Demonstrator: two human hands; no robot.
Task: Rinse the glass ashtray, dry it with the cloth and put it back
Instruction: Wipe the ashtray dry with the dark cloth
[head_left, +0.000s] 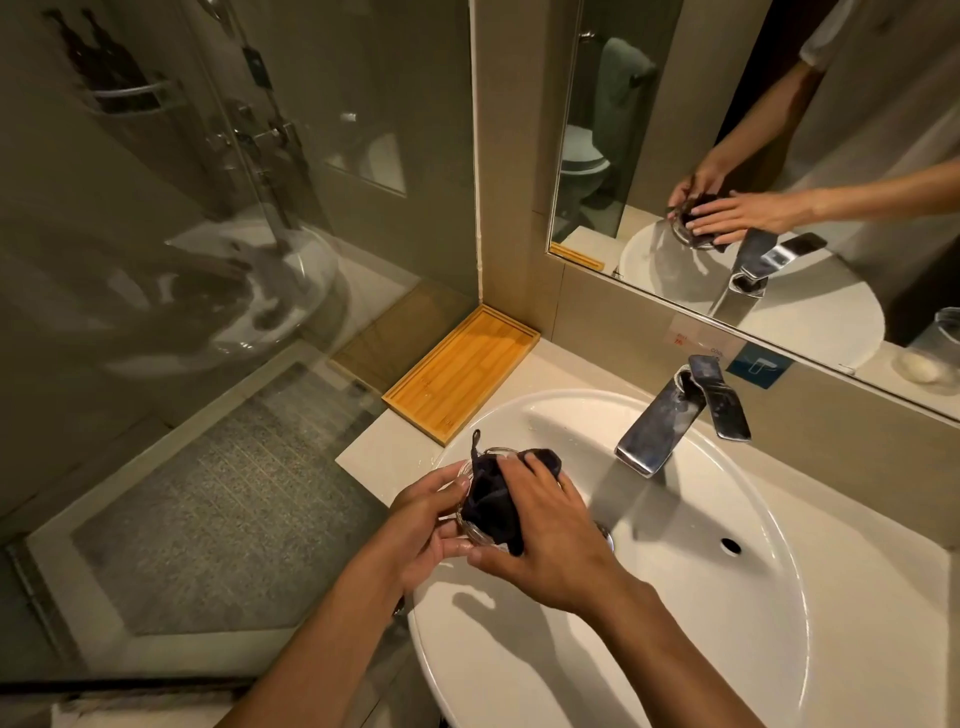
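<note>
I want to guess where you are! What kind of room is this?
A bathroom, probably in a hotel. There is a white sink with a shiny tap, a big mirror on the wall above it, and a glass shower door on the left.

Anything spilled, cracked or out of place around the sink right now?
Nothing stands out. The left hand holds the glass ashtray over the sink while the right hand presses the dark cloth into it. The faucet shows no running water; the wooden tray sits square.
</note>
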